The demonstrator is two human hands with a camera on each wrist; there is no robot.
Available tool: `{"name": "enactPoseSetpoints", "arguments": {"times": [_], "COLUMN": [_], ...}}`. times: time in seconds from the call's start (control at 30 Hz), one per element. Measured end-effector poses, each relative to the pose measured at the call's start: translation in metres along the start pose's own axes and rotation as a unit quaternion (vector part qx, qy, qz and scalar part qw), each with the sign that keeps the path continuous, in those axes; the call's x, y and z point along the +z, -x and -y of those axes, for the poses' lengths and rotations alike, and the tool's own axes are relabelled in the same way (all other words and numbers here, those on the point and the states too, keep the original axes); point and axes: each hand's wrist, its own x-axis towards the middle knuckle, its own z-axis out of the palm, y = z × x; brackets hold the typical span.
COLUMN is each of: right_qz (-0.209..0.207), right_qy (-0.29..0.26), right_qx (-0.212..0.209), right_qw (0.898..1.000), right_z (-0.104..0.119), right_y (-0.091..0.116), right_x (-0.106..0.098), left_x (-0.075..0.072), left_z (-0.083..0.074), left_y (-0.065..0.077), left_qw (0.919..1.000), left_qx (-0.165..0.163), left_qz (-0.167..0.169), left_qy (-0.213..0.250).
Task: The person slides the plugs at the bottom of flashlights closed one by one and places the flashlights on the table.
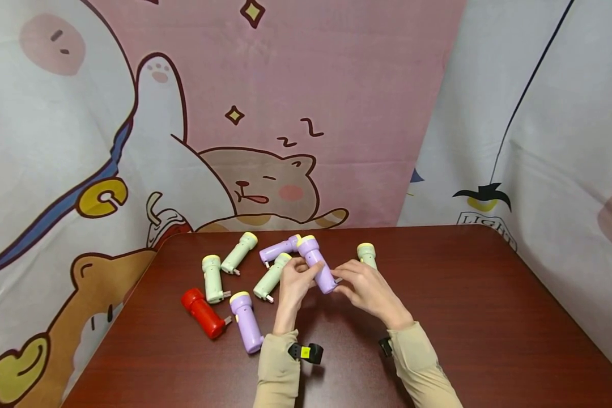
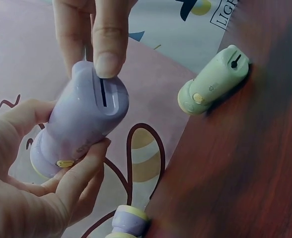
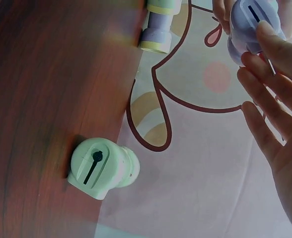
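Observation:
My left hand point(image 1: 297, 279) grips a purple flashlight point(image 1: 317, 264) around its barrel, holding it tilted above the table with its yellow-rimmed head pointing away. My right hand point(image 1: 367, 286) is at the tail end, thumb and fingers pinching around the thin metal prong that sticks out there. In the left wrist view a fingertip touches the dark slot point(image 2: 104, 94) in the tail of the flashlight. Beyond the right hand stands a light green flashlight point(image 1: 366, 254), partly hidden in the head view; its tail slot point(image 3: 92, 168) shows in the right wrist view.
Left of my hands lie several more flashlights: a red one point(image 1: 204, 314), a purple one point(image 1: 247, 323), another purple one point(image 1: 279, 249) at the back, and light green ones point(image 1: 212, 280). Prongs stick out of most tails. A cartoon-printed cloth point(image 1: 336, 85) hangs behind the brown table point(image 1: 489, 317).

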Motion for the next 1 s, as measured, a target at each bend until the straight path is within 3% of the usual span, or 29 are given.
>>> {"name": "enactPoseSetpoints", "arguments": {"times": [0.23,0.6,1.0], "right_qz": [-0.015,-0.025,-0.033], "right_qy": [0.002,0.017,0.023], "right_qx": [-0.009,-0.004,-0.010], "right_qw": [1.000,1.000,0.999], "right_z": [-0.0005,0.0009,0.0013], "right_y": [-0.0005,-0.0014,-0.0009], "right_x": [0.0005,0.0002,0.0021], "left_x": [-0.0003,0.0020,0.0022], "left_z": [-0.0028,-0.0023,-0.0042], "left_y": [0.0007,0.0012,0.0039], "left_qw": [0.9999,0.9993,0.9997], "left_qx": [-0.004,-0.007,-0.007], "left_qz": [0.008,0.011,0.002], "left_qy": [-0.004,0.036,0.025]}}
